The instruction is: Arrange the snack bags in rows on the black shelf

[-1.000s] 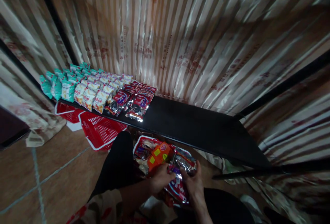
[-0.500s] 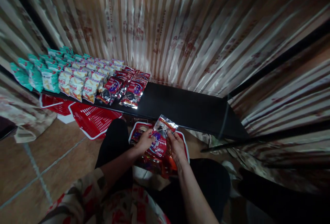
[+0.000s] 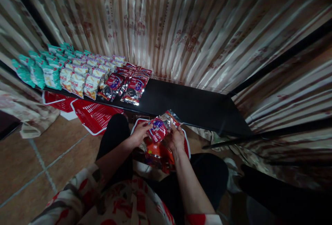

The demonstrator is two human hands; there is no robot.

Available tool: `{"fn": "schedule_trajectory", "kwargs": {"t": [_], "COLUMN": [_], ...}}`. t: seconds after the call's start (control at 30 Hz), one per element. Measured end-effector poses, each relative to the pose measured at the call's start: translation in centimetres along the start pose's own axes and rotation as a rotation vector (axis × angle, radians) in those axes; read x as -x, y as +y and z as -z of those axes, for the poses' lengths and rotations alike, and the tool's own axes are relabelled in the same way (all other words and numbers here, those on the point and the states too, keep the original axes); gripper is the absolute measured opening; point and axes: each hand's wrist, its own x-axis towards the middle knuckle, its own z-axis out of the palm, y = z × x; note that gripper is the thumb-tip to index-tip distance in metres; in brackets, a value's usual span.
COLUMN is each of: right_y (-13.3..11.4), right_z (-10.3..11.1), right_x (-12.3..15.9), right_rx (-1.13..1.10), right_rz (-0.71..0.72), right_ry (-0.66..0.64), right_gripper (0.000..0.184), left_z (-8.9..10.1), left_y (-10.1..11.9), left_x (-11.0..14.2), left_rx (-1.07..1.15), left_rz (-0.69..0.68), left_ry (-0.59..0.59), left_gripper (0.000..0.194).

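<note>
Red foil packet point(image 3: 157, 131) is what I have in both hands, raised over a basket in front of the black shelf point(image 3: 194, 105). Working across from the left, I see plump teal bags point(image 3: 52, 76) standing in rows at the shelf's end, and below them a small red basket point(image 3: 61, 104) pushed partly under the edge; its contents are hidden from me. Next to it a larger red basket point(image 3: 94, 114) leans on its side with its lattice wall towards my camera, and I make out no goods through it. Above that come white bags point(image 3: 77, 83), packed closely, then flat red packets point(image 3: 136, 85) lying overlapped on the shelf. Then the left hand point(image 3: 139, 134), pinching the held packet near its left edge, thumb on top. I judge the packet light and limp, with slick foil that could slide or crease, so a gentle hold on the flat borders should suit it better than squeezing the middle. Its silvery end slants up to the right, where the right hand point(image 3: 178, 139) has its fingers closed about that side; the light is dim, and I cannot tell whether a second packet lies behind. Underneath, between the knees, sits the white-rimmed basket point(image 3: 188, 146), holding something orange point(image 3: 155, 149) among shiny wrappers that I cannot sort out.
</note>
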Motion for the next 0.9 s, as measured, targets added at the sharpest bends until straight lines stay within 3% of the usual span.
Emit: {"fn": "schedule_trajectory", "kwargs": {"t": [0.23,0.43,0.6,0.73,0.83,0.9], "right_y": [1.0,3.1,5.4,7.1,7.3,6.5], "right_z": [-1.2,-2.5,-3.6,-2.8,-1.2,-0.4], "right_x": [1.5,3.8,6.0,7.4,7.4,6.8], "right_rx": [-0.096,-0.208,-0.26,-0.181,-0.065,0.05], "right_rz": [-0.139,-0.275,-0.402,-0.44,-0.358,-0.25], "right_ry": [0.158,0.115,0.021,-0.103,-0.027,0.042], "right_gripper": [0.016,0.015,0.009,0.012,0.022,0.028], "left_z": [0.2,-0.3,-0.9,-0.4,0.2,0.4], "left_y": [0.8,0.4,0.1,0.4,1.4,2.3], "left_x": [0.6,1.2,1.2,0.3,-0.2,-0.3], "left_rx": [0.19,0.201,0.107,0.077,0.078,0.076], "left_rz": [-0.019,-0.155,-0.25,-0.264,-0.281,-0.276], "left_ry": [-0.05,-0.129,0.049,0.192,0.268,0.257], "left_gripper": [0.023,0.031,0.034,0.031,0.03,0.028]}}
